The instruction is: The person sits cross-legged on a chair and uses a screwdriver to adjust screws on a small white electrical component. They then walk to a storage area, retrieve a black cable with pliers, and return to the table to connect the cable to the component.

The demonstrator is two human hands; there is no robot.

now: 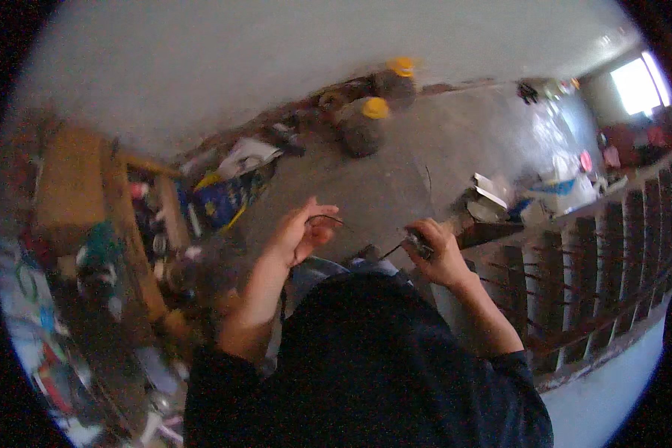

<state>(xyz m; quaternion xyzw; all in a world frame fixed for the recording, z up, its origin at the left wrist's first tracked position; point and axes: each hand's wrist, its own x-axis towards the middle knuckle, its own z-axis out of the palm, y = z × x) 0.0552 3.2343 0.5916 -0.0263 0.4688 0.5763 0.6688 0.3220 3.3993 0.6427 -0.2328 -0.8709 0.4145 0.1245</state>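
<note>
My left hand (304,233), with bent fingers, pinches a thin dark wire (334,219) that runs a short way out toward the middle. My right hand (437,252) is closed round a small dark tool (420,245) with a shiny part. From the tool a thin dark rod (393,250) points down and left; its exact kind is blurred. The hands are apart, in front of my dark shirt.
On the left, a wooden frame (138,246) and a cardboard box (78,179) stand among clutter. Two dark round containers with yellow tops, one nearer (362,134), sit by the wall. A stair railing (575,261) runs along the right. Open white box (491,193) lies beside it.
</note>
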